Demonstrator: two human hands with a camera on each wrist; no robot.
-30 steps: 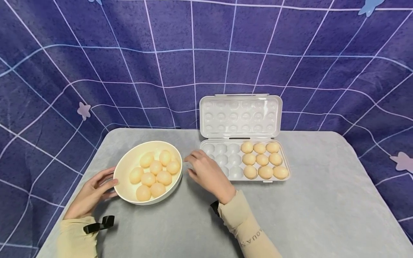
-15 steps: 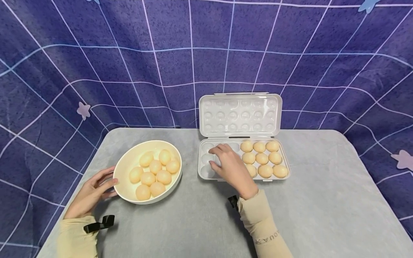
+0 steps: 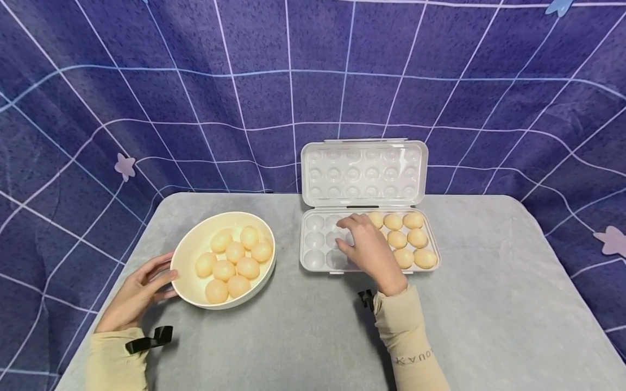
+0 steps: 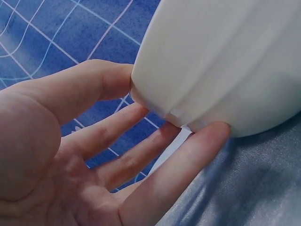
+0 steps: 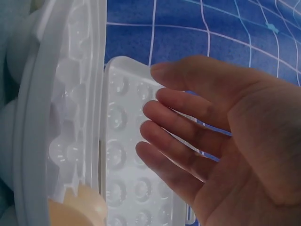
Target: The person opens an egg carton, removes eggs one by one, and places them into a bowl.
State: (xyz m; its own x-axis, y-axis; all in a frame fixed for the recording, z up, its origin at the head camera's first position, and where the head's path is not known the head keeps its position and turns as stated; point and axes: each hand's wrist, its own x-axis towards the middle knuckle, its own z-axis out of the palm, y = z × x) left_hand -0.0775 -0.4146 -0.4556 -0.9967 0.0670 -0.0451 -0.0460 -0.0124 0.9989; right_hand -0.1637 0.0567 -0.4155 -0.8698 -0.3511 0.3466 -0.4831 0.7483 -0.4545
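A cream bowl of several eggs stands at the left of the table. My left hand holds its left side, thumb at the rim and fingertips against the lower wall. A white plastic egg carton lies open to the right, its lid raised behind. Eggs fill its right-hand cells; the left-hand cells in view are bare. Over the carton's middle hovers my right hand, fingers loosely bent. The right wrist view shows nothing between its thumb and fingers. That hand hides some cells and eggs.
Both things stand on a grey table, with a strip of bare tabletop between them. A blue cloth with a grid pattern hangs behind and at the sides. Black straps show at both wrists.
My right hand has moved right, from beside the bowl's right rim to over the carton's middle. The left hand and the bowl have stayed in place.
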